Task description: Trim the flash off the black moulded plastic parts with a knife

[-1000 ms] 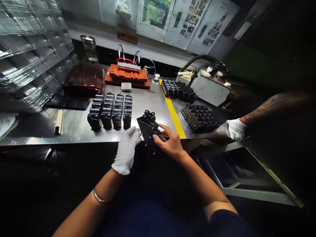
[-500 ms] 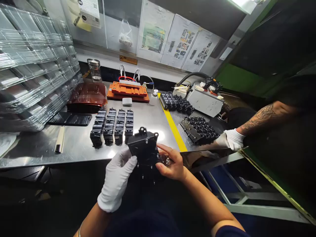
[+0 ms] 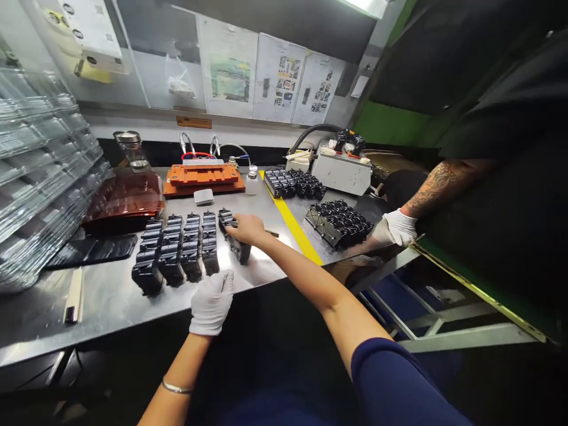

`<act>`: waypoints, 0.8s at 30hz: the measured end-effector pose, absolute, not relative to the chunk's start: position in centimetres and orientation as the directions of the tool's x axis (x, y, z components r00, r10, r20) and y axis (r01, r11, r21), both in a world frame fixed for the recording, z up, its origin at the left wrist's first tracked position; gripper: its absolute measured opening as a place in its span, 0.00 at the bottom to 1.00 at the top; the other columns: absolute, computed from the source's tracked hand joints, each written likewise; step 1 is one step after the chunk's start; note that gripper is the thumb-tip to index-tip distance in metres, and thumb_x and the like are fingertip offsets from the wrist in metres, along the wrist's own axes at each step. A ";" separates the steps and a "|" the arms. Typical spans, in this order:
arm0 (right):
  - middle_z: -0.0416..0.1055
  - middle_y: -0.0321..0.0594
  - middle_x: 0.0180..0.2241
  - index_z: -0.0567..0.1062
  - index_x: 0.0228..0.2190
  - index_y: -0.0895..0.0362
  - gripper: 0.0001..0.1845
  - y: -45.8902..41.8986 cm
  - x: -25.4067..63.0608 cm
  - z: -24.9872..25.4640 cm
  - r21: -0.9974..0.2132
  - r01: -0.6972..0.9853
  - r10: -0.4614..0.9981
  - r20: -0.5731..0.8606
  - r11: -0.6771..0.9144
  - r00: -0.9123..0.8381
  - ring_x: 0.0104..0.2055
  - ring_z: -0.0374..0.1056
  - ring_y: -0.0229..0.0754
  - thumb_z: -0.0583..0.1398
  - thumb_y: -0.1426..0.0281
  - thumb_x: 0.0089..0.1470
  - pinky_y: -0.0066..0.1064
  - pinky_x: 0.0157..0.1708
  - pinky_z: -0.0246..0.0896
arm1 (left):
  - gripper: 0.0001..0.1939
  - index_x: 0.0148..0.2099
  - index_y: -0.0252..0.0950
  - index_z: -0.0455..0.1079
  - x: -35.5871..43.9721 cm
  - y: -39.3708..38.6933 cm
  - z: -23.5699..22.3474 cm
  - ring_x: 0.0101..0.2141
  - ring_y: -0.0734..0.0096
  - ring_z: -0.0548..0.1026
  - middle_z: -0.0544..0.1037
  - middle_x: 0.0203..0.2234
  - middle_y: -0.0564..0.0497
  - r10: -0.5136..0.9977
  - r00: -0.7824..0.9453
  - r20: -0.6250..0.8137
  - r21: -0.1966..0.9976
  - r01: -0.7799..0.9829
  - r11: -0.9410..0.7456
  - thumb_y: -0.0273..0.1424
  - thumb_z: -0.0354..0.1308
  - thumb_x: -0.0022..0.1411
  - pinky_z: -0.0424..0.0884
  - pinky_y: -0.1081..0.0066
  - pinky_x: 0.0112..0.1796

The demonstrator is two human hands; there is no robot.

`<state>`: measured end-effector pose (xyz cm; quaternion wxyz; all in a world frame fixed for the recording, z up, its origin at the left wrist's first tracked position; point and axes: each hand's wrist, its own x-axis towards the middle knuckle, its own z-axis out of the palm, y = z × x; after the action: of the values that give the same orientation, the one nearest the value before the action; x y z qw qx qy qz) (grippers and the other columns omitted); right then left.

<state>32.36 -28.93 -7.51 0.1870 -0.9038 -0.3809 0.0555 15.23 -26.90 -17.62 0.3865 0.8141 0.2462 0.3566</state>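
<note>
Right hand [image 3: 247,228], bare: fingers closed over a black plastic part [image 3: 240,251], lying just right of four rows of like parts [image 3: 190,248] on the steel worktop [image 3: 106,296]. Left hand [image 3: 212,302], white-gloved: empty, loosely curled, at the worktop's front edge, just below the rows. Co-worker's gloved hand [image 3: 394,229]: near a black rack of parts [image 3: 337,223], beyond yellow tape [image 3: 295,228]. Far edge: orange fixture [image 3: 204,180]. Left end: stacked clear trays [image 3: 39,165].

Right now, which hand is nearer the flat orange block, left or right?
The right: the bare right hand is near the orange block, the gloved left hand farther, at the table edge.
</note>
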 end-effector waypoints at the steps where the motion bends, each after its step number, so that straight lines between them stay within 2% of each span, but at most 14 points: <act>1: 0.79 0.42 0.41 0.78 0.42 0.54 0.19 -28.1 32.4 -7.6 -0.396 0.683 0.730 0.044 -0.614 0.682 0.45 0.73 0.49 0.61 0.57 0.51 0.33 0.43 0.67 | 0.13 0.30 0.37 0.76 15.2 -26.8 -17.8 0.26 0.66 0.74 0.77 0.22 0.47 0.661 0.622 0.419 0.778 0.129 -0.614 0.39 0.57 0.57 0.65 0.70 0.30; 5: 0.78 0.30 0.44 0.76 0.46 0.47 0.22 -30.0 33.7 -7.3 -0.449 0.715 0.757 0.118 -0.537 0.643 0.43 0.73 0.37 0.63 0.53 0.51 0.22 0.40 0.65 | 0.11 0.28 0.38 0.75 15.0 -26.8 -18.4 0.22 0.69 0.68 0.73 0.17 0.50 0.606 0.624 0.493 0.687 0.150 -0.711 0.37 0.56 0.58 0.58 0.70 0.27; 7: 0.78 0.35 0.44 0.76 0.46 0.50 0.20 -34.6 35.4 -6.9 -0.435 0.685 0.688 0.182 -0.585 0.703 0.42 0.73 0.39 0.64 0.58 0.52 0.24 0.39 0.64 | 0.12 0.26 0.38 0.73 15.1 -27.0 -18.8 0.20 0.70 0.64 0.70 0.15 0.50 0.567 0.609 0.555 0.565 0.224 -0.794 0.36 0.56 0.58 0.53 0.70 0.25; 10: 0.76 0.52 0.39 0.77 0.41 0.61 0.12 -44.1 38.6 -6.5 -0.389 0.569 0.496 0.281 -0.724 0.822 0.41 0.72 0.49 0.59 0.67 0.57 0.35 0.37 0.61 | 0.16 0.19 0.38 0.68 15.3 -27.4 -19.3 0.19 0.71 0.59 0.66 0.13 0.51 0.489 0.612 0.622 0.345 0.347 -0.872 0.34 0.56 0.58 0.46 0.68 0.24; 12: 0.74 0.51 0.31 0.76 0.33 0.60 0.09 -49.9 40.5 -6.7 -0.377 0.452 0.322 0.360 -0.809 0.876 0.36 0.71 0.49 0.59 0.67 0.57 0.38 0.34 0.57 | 0.17 0.18 0.38 0.66 15.5 -27.6 -19.4 0.19 0.71 0.56 0.65 0.13 0.51 0.493 0.629 0.601 0.321 0.375 -0.870 0.34 0.56 0.58 0.43 0.68 0.24; 15: 0.70 0.45 0.26 0.74 0.25 0.56 0.08 -55.0 41.8 -8.0 -0.389 0.390 0.253 0.358 -0.835 0.899 0.32 0.69 0.48 0.64 0.65 0.51 0.38 0.31 0.54 | 0.16 0.19 0.38 0.67 15.7 -27.7 -18.9 0.19 0.71 0.54 0.65 0.15 0.50 0.578 0.642 0.504 0.429 0.394 -0.812 0.35 0.55 0.58 0.42 0.67 0.25; 19: 0.68 0.41 0.25 0.72 0.23 0.53 0.06 -55.3 41.5 -9.8 -0.497 0.340 0.215 0.292 -0.798 0.932 0.30 0.66 0.46 0.65 0.67 0.45 0.37 0.29 0.53 | 0.15 0.20 0.38 0.67 15.8 -28.2 -17.2 0.23 0.69 0.58 0.65 0.17 0.51 0.728 0.639 0.250 0.742 0.357 -0.568 0.38 0.57 0.55 0.46 0.67 0.27; 22: 0.66 0.38 0.22 0.71 0.24 0.52 0.07 -53.8 40.6 -10.4 -0.557 0.323 0.224 0.240 -0.765 0.945 0.27 0.64 0.44 0.65 0.67 0.43 0.35 0.28 0.53 | 0.12 0.27 0.38 0.72 15.7 -29.6 -16.1 0.27 0.66 0.66 0.70 0.21 0.50 0.712 0.693 0.115 0.852 0.299 -0.430 0.41 0.56 0.56 0.56 0.67 0.30; 24: 0.66 0.37 0.23 0.70 0.25 0.53 0.07 -52.7 38.8 -10.9 -0.604 0.336 0.273 0.197 -0.723 0.942 0.26 0.63 0.42 0.64 0.65 0.45 0.34 0.27 0.54 | 0.16 0.37 0.37 0.74 15.7 -30.9 -15.8 0.28 0.65 0.70 0.75 0.24 0.50 0.670 0.741 0.041 0.901 0.263 -0.346 0.44 0.53 0.58 0.62 0.67 0.30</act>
<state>38.80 -52.66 -10.88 0.3340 -0.9270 -0.1643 -0.0468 15.67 -30.95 -15.80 0.4907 0.7936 0.2938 0.2075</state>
